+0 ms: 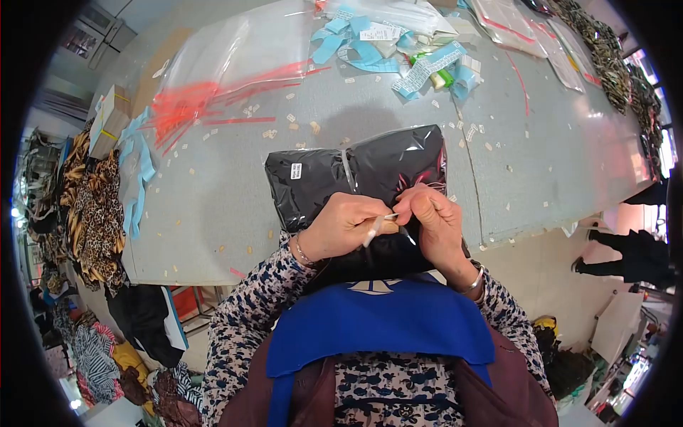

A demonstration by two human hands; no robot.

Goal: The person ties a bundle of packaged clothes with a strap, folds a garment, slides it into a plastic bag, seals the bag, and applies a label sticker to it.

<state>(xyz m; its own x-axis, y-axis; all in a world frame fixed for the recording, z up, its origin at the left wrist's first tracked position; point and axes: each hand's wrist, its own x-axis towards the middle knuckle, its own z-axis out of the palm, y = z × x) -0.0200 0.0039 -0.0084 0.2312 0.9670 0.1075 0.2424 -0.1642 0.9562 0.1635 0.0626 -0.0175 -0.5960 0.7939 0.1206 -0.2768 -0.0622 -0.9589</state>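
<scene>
A dark folded bundle in clear plastic lies at the table's near edge, with a small white label on its left part. A pale strip runs over its middle. Above the bundle, my left hand is closed in a pinch on a thin white strip, whose loose end hangs below the fingers. My right hand meets it fingertip to fingertip, pinching the same white strip. Pinkish-red marks or threads show behind the right hand; what they are is unclear.
Clear plastic bags with red edges lie at the back left. Blue label tape is heaped at the back, and more blue tape hangs on the left. Patterned garments are piled left. A person in dark clothes stands at right.
</scene>
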